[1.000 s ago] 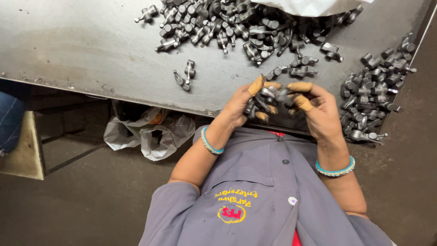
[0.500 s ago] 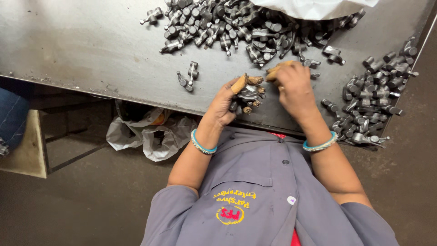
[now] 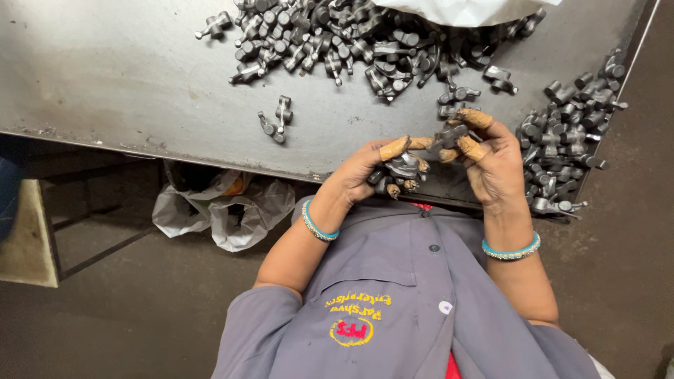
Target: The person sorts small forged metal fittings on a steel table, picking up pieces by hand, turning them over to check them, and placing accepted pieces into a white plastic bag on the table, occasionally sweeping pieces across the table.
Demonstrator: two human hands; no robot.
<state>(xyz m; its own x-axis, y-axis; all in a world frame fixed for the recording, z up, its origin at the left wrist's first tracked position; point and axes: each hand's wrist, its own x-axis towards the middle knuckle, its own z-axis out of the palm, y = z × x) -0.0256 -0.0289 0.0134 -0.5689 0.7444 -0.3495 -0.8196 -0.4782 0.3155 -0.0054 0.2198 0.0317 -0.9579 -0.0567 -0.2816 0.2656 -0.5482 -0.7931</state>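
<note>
A: While the left hand (image 3: 365, 172) sits at the near edge of the metal table (image 3: 105, 77), what is in it?

B: A small clutch of grey metal parts (image 3: 400, 172), fingers curled around them. The fingertips (image 3: 393, 147) wear tan rubber caps.

A: And the right hand (image 3: 491, 165)?

B: It pinches one metal part (image 3: 448, 135) between thumb and capped fingers, just beside the left hand's thumb. Half a second ago it was reaching forward over the table toward the big pile (image 3: 351, 38); now it is drawn back to the edge with that single piece.

A: Has the left hand moved?

B: Hardly. It holds its bundle in much the same spot, close to the grey shirt (image 3: 421, 302).

A: What lies around them?

B: A second heap of parts (image 3: 572, 133) to the right of the right hand, and two loose pieces (image 3: 275, 119) lying alone to the left. Both wrists carry blue bangles (image 3: 511, 249). A crumpled plastic bag (image 3: 225, 207) lies on the floor under the table.
</note>
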